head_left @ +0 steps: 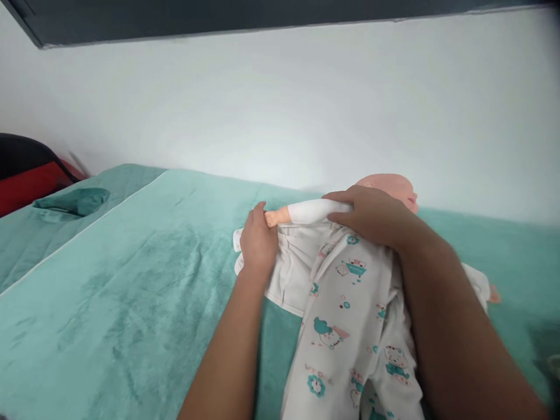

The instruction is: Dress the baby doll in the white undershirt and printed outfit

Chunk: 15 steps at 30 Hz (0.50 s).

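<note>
A baby doll [387, 184] lies on its back on the green bedding, its head turned to the right near the wall. It wears a white, bear-printed garment [345, 303], spread open on the left side. The doll's arm [310, 211], in a plain white sleeve, points left. My left hand [259, 239] is closed on the garment's left edge, with white cloth showing on both sides of it; the doll's bare hand [277, 217] touches its fingers. My right hand [371, 216] has its thumb and fingers around the doll's upper arm. My left fingertips are partly hidden.
Green plush bedding [131, 291] covers the surface up to the white wall [262, 105]. A folded green cloth [72, 204] lies at far left, beside a red and black object [30, 175]. The doll's other hand [494, 294] pokes out at right. A dark panel [219, 14] overhangs the top.
</note>
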Available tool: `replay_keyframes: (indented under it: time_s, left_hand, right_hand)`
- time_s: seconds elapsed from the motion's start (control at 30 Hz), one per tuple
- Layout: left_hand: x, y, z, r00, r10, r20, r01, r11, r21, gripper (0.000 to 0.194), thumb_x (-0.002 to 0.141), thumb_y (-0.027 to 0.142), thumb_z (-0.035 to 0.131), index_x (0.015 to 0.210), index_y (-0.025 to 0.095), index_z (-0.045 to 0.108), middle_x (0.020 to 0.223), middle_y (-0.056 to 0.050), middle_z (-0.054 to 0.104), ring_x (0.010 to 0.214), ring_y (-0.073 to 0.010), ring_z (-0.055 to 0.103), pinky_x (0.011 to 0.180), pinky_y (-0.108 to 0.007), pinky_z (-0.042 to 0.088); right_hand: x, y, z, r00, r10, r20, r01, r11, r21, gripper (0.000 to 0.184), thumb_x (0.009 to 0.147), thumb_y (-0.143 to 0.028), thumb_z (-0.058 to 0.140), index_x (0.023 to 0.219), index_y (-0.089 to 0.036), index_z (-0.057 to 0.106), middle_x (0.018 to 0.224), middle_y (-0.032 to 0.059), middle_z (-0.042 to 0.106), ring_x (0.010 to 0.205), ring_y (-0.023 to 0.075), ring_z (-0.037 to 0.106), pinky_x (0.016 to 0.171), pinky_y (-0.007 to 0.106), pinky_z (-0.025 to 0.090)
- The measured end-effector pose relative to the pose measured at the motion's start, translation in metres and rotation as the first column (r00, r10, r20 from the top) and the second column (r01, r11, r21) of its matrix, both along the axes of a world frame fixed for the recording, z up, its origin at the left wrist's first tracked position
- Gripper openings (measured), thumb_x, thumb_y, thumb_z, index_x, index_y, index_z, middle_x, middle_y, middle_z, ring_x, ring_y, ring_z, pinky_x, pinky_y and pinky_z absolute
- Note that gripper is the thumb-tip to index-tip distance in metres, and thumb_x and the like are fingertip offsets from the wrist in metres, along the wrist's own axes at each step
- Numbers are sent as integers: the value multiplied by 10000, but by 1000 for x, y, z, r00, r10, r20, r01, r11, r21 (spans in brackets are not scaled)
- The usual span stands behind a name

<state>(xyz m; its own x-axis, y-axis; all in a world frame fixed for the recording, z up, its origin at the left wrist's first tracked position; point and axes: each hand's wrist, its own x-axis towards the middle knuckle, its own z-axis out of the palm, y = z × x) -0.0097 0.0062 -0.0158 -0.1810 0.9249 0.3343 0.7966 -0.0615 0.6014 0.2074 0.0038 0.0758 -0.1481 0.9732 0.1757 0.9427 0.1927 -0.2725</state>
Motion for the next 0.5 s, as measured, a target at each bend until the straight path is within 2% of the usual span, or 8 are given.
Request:
replay_keyframes:
  time_s: [0.1,0.2,0.37,0.5]
  left_hand:
    - [0,-2,1,989,-104,-105,116,987,112,546,881,211,546,1416,222,440,1362,-96,563,1239,-248,518,1010,-372,437]
    - [2,-6,4,952,-146,-268,178,979,98,479,905,261,549,1381,279,504,1326,-71,593,1236,-270,494,1047,-416,386]
    - [-1,-7,7,950,-18,-311,36,998,52,396,935,292,500,1325,316,561,1216,-58,650,1154,-268,523,1021,-425,374]
    - [-8,-3,4,954,36,-298,-43,999,-18,390,907,248,511,1282,321,591,1196,-59,662,1159,-278,515,1016,-438,367]
  right_hand:
    - [-12,0,-4,998,31,46,-30,999,-9,377,855,-394,553,1205,-346,687,1086,35,715,936,274,635,738,359,436]
    - [-22,-1,-9,993,62,99,-63,998,2,392,874,-378,539,1243,-313,654,1134,58,696,966,275,628,755,357,438]
    - [-24,-1,-16,993,105,53,-106,994,14,385,912,-346,492,1261,-263,631,1245,71,671,1085,280,608,885,385,452]
    - [-15,2,-17,995,46,-89,-47,999,-8,378,926,-294,443,1234,-261,658,1292,41,666,1176,277,586,1008,429,418]
